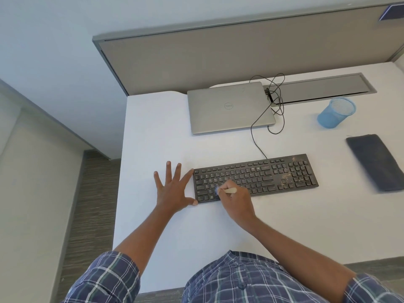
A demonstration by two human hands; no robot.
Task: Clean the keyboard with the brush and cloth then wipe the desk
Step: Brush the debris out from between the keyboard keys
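Note:
A black keyboard (pixel 271 174) lies on the white desk (pixel 153 132), with pale dust and crumbs on its right part near the number pad. My right hand (pixel 237 201) grips a small brush (pixel 229 190) with a light wooden handle; its bristles touch the keys at the keyboard's lower left. My left hand (pixel 172 189) lies flat on the desk with fingers spread, its index finger and thumb against the keyboard's left edge. A dark grey folded cloth (pixel 375 161) lies on the desk to the right of the keyboard.
A shut silver laptop (pixel 229 107) sits behind the keyboard, and the keyboard's black cable (pixel 276 99) loops beside it. A blue mesh cup (pixel 336 112) stands at the back right. A grey partition (pixel 218 57) closes the desk's far side. The desk's left edge drops to carpet.

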